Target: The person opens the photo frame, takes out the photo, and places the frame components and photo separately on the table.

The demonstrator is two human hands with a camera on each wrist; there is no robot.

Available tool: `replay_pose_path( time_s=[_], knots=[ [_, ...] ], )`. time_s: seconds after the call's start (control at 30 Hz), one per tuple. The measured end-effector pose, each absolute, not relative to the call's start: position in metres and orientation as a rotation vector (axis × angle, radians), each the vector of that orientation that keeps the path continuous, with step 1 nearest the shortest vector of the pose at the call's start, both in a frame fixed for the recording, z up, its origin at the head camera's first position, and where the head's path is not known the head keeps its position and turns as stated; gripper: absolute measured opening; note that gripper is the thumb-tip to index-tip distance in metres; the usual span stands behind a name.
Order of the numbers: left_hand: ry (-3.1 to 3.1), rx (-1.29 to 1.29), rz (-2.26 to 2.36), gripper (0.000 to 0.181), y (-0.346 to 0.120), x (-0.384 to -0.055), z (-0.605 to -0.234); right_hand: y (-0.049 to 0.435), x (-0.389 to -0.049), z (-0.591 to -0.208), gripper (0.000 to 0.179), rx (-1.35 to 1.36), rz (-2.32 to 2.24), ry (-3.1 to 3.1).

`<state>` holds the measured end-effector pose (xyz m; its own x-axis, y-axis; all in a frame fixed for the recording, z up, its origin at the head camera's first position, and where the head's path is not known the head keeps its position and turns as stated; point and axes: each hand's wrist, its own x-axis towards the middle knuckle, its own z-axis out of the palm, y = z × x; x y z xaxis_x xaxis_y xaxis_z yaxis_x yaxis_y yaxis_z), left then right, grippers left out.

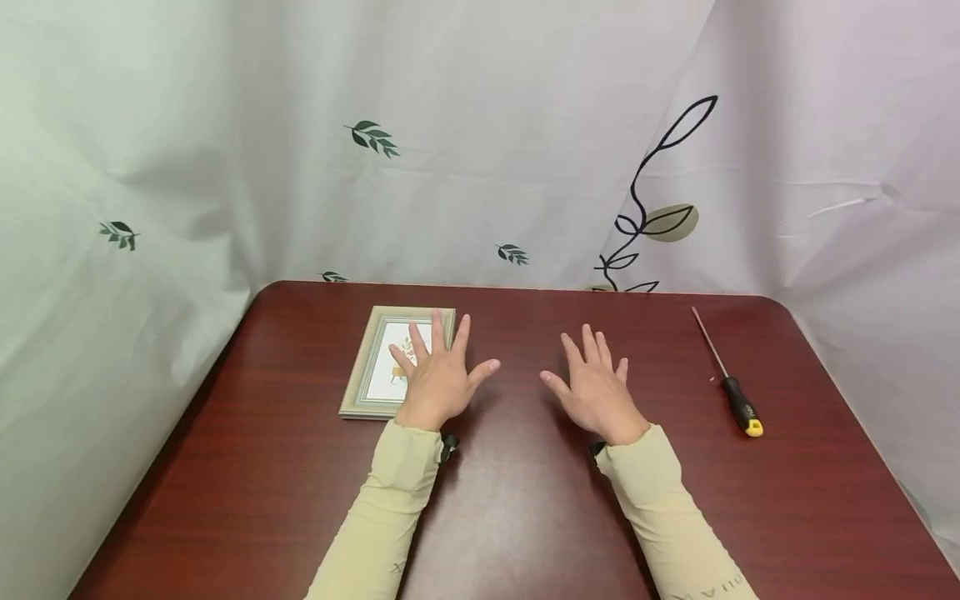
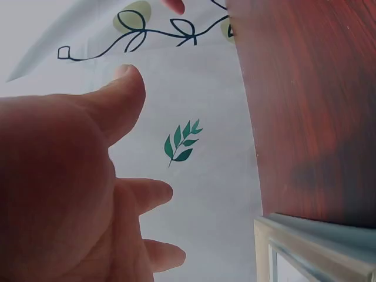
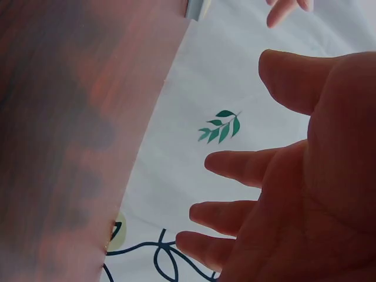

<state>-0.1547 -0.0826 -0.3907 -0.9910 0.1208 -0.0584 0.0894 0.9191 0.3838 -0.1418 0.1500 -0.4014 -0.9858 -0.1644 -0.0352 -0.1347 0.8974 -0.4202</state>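
Fingers spread and palm down, my left hand (image 1: pixel 438 382) is held above the right part of a picture frame (image 1: pixel 360 367). The frame has a pale beige border and a print of a plant, partly hidden by the hand. My right hand (image 1: pixel 602 392) also has its fingers spread, over the table to the right of the left hand, and holds nothing. Farther right lies a screwdriver (image 1: pixel 738 404) with a black and yellow handle, its thin shaft pointing to the back. In the left wrist view, a corner of the picture frame (image 2: pixel 317 244) shows below the hand.
Both hands are over a dark red-brown wooden table (image 1: pixel 510 517) with rounded back corners. A pale curtain (image 1: pixel 465 167) printed with leaves and a vine hangs behind the table and along its sides.
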Motion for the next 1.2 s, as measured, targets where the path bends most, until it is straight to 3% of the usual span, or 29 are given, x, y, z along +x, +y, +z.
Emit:
replay_pose_path(
  time_s=[0.43, 1.2],
  knots=[
    [2.982, 0.148, 0.599, 0.087, -0.109, -0.155, -0.384, 0.144, -0.151, -0.4, 0.075, -0.305, -0.693, 2.956],
    [2.929, 0.19, 0.679, 0.094, -0.202, -0.151, -0.389, 0.106, -0.191, -0.387, 0.074, -0.448, -0.61, 2.907]
  ],
)
